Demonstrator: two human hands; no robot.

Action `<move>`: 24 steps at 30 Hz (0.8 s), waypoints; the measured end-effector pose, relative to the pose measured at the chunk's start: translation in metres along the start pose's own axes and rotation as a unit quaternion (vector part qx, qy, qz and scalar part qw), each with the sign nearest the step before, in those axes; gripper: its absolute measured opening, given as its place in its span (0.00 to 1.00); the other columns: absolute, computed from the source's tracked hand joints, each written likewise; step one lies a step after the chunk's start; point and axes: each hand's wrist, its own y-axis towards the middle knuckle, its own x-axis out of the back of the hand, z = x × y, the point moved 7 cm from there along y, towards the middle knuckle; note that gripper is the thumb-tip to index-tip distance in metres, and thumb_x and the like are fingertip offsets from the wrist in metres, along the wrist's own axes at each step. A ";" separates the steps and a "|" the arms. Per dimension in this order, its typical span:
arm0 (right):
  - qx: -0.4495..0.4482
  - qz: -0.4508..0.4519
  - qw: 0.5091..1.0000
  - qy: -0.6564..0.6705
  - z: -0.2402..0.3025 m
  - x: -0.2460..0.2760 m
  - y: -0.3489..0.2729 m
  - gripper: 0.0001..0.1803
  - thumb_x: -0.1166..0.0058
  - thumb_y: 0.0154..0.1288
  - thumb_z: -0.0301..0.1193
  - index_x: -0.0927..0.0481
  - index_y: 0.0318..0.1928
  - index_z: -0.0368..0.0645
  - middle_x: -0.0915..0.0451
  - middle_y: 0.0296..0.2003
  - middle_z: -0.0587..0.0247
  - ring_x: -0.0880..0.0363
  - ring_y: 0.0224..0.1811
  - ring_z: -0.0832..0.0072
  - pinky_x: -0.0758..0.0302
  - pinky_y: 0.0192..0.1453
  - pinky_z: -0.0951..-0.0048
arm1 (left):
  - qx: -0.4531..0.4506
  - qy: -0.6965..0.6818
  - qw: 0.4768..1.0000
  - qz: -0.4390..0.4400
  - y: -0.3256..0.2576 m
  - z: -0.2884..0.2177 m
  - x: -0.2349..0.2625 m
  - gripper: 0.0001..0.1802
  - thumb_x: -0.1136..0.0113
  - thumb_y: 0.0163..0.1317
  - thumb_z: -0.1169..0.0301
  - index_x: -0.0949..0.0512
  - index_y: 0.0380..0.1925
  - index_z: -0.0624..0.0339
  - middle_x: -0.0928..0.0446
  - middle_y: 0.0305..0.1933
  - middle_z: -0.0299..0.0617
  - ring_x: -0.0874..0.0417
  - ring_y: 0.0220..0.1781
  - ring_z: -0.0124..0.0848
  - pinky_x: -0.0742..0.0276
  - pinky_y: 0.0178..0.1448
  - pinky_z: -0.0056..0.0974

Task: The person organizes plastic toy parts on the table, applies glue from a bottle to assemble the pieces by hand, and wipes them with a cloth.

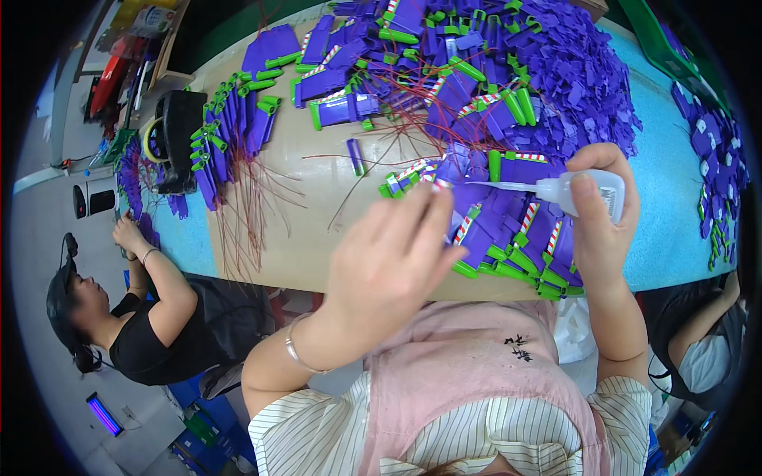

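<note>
My right hand (601, 230) grips a small white squeeze bottle (565, 193) with a long, thin clear nozzle. The nozzle points left, its tip close to the fingers of my left hand (381, 258). Those fingers are pinched on a purple plastic piece (454, 161); part of it is hidden behind them. A green-ended part with a red-and-white striped strip (406, 176) shows just left of the fingertips. Below the nozzle lie several purple parts with green ends and striped strips (520, 246). A small loose purple-and-green piece (355, 157) lies left of my hands.
A big heap of purple pieces (571, 79) covers the far right. Thin red wires (246, 214) trail from a row of purple-and-green parts beside a black tape dispenser (178, 143). A green bin (675, 51) stands at far right. One person (151, 309) sits left, another at right.
</note>
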 end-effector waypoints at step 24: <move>-0.051 0.005 0.999 0.020 -0.012 0.008 0.001 0.10 0.39 0.65 0.32 0.24 0.39 0.41 0.23 0.32 0.73 0.27 0.33 0.88 0.31 0.36 0.84 | 0.220 -0.183 0.956 -0.072 -0.016 0.103 0.002 0.31 0.36 0.58 0.80 0.34 0.61 0.62 0.22 0.45 0.44 0.21 0.45 0.30 0.25 0.47 0.33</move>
